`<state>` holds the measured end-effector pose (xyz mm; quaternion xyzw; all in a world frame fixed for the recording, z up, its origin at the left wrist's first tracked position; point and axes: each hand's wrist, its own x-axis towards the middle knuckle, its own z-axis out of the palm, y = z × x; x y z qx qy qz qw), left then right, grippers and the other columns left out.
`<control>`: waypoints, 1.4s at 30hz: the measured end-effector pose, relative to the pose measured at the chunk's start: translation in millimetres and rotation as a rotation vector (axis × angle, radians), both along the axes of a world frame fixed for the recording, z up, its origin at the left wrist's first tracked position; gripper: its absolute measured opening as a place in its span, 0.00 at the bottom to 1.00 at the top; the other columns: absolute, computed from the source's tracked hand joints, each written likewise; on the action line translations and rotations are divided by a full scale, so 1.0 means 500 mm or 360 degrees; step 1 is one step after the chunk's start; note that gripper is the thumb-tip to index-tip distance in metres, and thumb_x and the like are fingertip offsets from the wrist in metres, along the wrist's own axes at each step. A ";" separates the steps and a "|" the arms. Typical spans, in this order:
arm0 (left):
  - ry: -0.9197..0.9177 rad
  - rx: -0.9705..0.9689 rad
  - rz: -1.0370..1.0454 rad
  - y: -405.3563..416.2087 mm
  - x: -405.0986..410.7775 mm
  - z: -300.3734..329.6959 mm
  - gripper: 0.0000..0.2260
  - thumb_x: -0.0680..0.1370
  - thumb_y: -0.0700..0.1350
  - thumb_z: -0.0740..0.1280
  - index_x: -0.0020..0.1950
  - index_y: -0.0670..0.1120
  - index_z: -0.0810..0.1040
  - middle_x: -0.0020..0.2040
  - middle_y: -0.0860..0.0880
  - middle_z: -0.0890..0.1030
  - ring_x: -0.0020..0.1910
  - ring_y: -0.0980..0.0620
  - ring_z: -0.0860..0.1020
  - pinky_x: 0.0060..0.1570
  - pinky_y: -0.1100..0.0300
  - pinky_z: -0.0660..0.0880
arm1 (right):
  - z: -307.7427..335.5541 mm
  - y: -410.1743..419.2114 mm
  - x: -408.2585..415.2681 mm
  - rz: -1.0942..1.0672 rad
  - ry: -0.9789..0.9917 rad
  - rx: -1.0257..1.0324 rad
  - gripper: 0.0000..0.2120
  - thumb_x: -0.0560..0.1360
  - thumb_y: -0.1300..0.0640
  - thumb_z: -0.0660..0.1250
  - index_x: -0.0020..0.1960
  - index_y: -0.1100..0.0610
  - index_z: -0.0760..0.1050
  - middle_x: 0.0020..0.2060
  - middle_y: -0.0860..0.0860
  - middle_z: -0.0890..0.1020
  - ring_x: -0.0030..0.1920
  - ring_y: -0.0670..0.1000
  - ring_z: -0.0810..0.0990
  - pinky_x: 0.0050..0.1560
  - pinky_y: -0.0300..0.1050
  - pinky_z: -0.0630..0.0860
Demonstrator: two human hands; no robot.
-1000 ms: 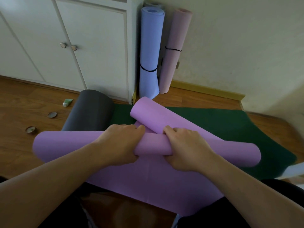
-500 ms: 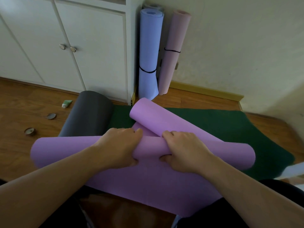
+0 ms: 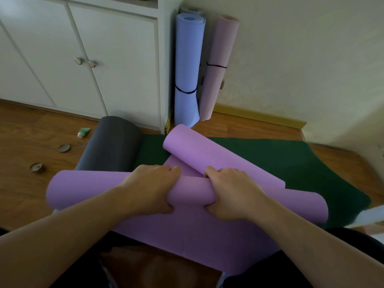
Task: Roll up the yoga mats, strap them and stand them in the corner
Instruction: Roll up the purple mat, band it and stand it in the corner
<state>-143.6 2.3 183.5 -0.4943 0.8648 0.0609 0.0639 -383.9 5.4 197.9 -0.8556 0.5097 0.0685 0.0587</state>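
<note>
I am gripping the purple mat (image 3: 108, 188) roll with my left hand (image 3: 149, 189) and right hand (image 3: 229, 194) curled around its middle at 6 o'clock, keeping it tight, while strapped mats (image 3: 187, 69) are standing at 12 o'clock in the corner.

Third rolled mat (image 3: 190, 11) mostly hidden

Half-rolled purple mat (image 3: 191, 191) (far end curled) on green mat (image 3: 291, 159)

Bare forearms, no sleeves, dark trousers (image 3: 259, 275)
</note>
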 end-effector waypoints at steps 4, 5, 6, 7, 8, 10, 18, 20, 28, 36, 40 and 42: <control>-0.0035 0.0058 0.0021 -0.006 -0.002 0.002 0.26 0.72 0.66 0.70 0.61 0.54 0.67 0.53 0.54 0.79 0.50 0.49 0.79 0.52 0.50 0.78 | -0.007 0.003 0.007 0.0026 0.0050 -0.0150 0.32 0.68 0.38 0.73 0.62 0.52 0.64 0.54 0.52 0.79 0.51 0.61 0.80 0.42 0.51 0.70; -0.0035 0.0081 0.0040 -0.010 -0.002 0.005 0.26 0.71 0.66 0.70 0.60 0.54 0.67 0.53 0.54 0.79 0.50 0.49 0.79 0.52 0.50 0.78 | -0.010 0.004 0.010 0.0019 0.0100 -0.0217 0.35 0.66 0.36 0.75 0.61 0.53 0.64 0.53 0.52 0.78 0.51 0.61 0.79 0.42 0.51 0.68; -0.0039 0.0103 0.0061 -0.013 -0.002 0.008 0.25 0.71 0.66 0.70 0.60 0.54 0.67 0.52 0.54 0.79 0.50 0.49 0.79 0.52 0.50 0.78 | -0.013 0.005 0.012 0.0000 0.0150 -0.0273 0.37 0.64 0.35 0.76 0.61 0.54 0.64 0.53 0.53 0.78 0.50 0.61 0.79 0.43 0.52 0.66; -0.0048 0.0117 0.0081 -0.017 -0.001 0.011 0.25 0.71 0.67 0.71 0.59 0.55 0.67 0.51 0.54 0.79 0.49 0.49 0.79 0.51 0.50 0.78 | -0.015 0.006 0.015 -0.0012 0.0170 -0.0316 0.38 0.63 0.34 0.77 0.61 0.54 0.65 0.52 0.54 0.78 0.50 0.61 0.80 0.43 0.52 0.66; -0.0056 0.0126 0.0097 -0.020 0.001 0.013 0.26 0.70 0.67 0.71 0.58 0.55 0.67 0.51 0.54 0.79 0.49 0.49 0.80 0.51 0.50 0.78 | -0.016 0.007 0.016 -0.0012 0.0157 -0.0323 0.37 0.65 0.34 0.77 0.61 0.54 0.66 0.52 0.54 0.78 0.50 0.62 0.80 0.43 0.53 0.67; -0.0049 0.0149 0.0118 -0.021 0.005 0.012 0.26 0.69 0.68 0.70 0.58 0.57 0.68 0.51 0.55 0.79 0.49 0.50 0.79 0.51 0.50 0.78 | -0.012 0.006 0.015 0.0003 0.0086 -0.0244 0.32 0.70 0.35 0.75 0.61 0.54 0.67 0.55 0.54 0.79 0.53 0.62 0.80 0.45 0.53 0.70; -0.0070 0.0104 0.0045 0.004 -0.004 0.002 0.33 0.68 0.72 0.72 0.63 0.54 0.66 0.52 0.54 0.77 0.50 0.51 0.77 0.52 0.51 0.77 | 0.001 0.000 0.002 0.0042 0.0057 0.0032 0.27 0.74 0.34 0.73 0.59 0.52 0.69 0.57 0.53 0.80 0.56 0.60 0.80 0.47 0.53 0.71; -0.0057 0.0124 0.0075 0.000 -0.005 0.006 0.32 0.70 0.71 0.71 0.63 0.53 0.67 0.52 0.54 0.77 0.50 0.49 0.78 0.53 0.50 0.78 | -0.001 0.002 0.006 0.0063 0.0063 -0.0080 0.33 0.70 0.33 0.74 0.63 0.52 0.67 0.57 0.53 0.78 0.56 0.60 0.79 0.49 0.53 0.71; -0.0024 0.0206 0.0103 -0.013 0.001 0.014 0.28 0.69 0.72 0.70 0.60 0.57 0.69 0.53 0.55 0.79 0.52 0.50 0.79 0.53 0.50 0.78 | -0.003 0.007 0.012 0.0022 0.0114 -0.0096 0.31 0.71 0.35 0.74 0.61 0.53 0.66 0.55 0.53 0.80 0.54 0.61 0.80 0.43 0.52 0.67; -0.0084 0.0161 0.0030 -0.008 -0.003 0.002 0.32 0.70 0.68 0.74 0.65 0.54 0.67 0.55 0.53 0.78 0.53 0.49 0.78 0.51 0.51 0.75 | -0.002 0.007 0.008 0.0033 0.0064 -0.0025 0.39 0.69 0.32 0.75 0.68 0.52 0.63 0.59 0.52 0.78 0.55 0.59 0.79 0.48 0.53 0.73; -0.0089 0.0171 0.0037 -0.017 -0.004 0.015 0.29 0.70 0.68 0.74 0.62 0.55 0.68 0.53 0.53 0.79 0.51 0.48 0.79 0.46 0.53 0.73 | -0.001 0.013 0.019 0.0022 0.0168 -0.0086 0.41 0.65 0.31 0.77 0.65 0.52 0.61 0.58 0.52 0.75 0.55 0.59 0.78 0.45 0.52 0.68; -0.0056 0.0201 0.0043 -0.018 -0.001 0.015 0.30 0.69 0.69 0.74 0.62 0.56 0.66 0.51 0.54 0.78 0.49 0.49 0.79 0.46 0.53 0.74 | 0.001 0.011 0.020 0.0014 0.0142 -0.0038 0.36 0.69 0.33 0.75 0.64 0.52 0.63 0.57 0.52 0.78 0.54 0.60 0.79 0.43 0.52 0.69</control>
